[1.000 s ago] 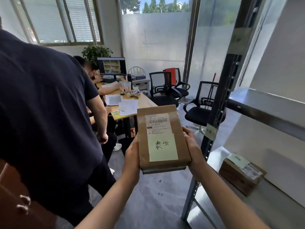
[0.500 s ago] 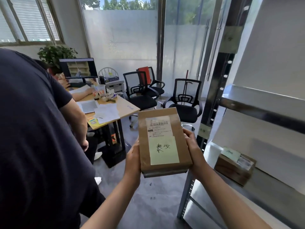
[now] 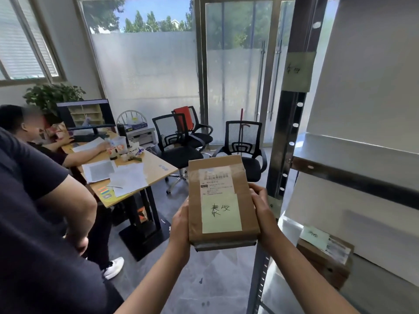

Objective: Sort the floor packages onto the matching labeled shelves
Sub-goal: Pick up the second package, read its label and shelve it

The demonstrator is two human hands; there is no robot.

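A brown cardboard package (image 3: pixel 221 177) with a barcode label and a pale green handwritten note is held flat in front of me. My left hand (image 3: pixel 180 225) grips its left edge and my right hand (image 3: pixel 263 209) grips its right edge. The metal shelf rack (image 3: pixel 353 175) stands just to the right, its upright post (image 3: pixel 286 141) carrying a green label (image 3: pixel 297 70). On a lower shelf lies another brown package (image 3: pixel 322 261) with a green note on top.
A person in a dark shirt (image 3: pixel 38 223) stands close on my left. Behind them a wooden desk (image 3: pixel 156 171) holds papers and a monitor, with a seated person. Black office chairs (image 3: pixel 244 143) stand ahead before glass doors.
My view has swung to the right and the standing person has slid toward the left edge. The package stays held in both hands, now slightly higher and closer to the rack post.
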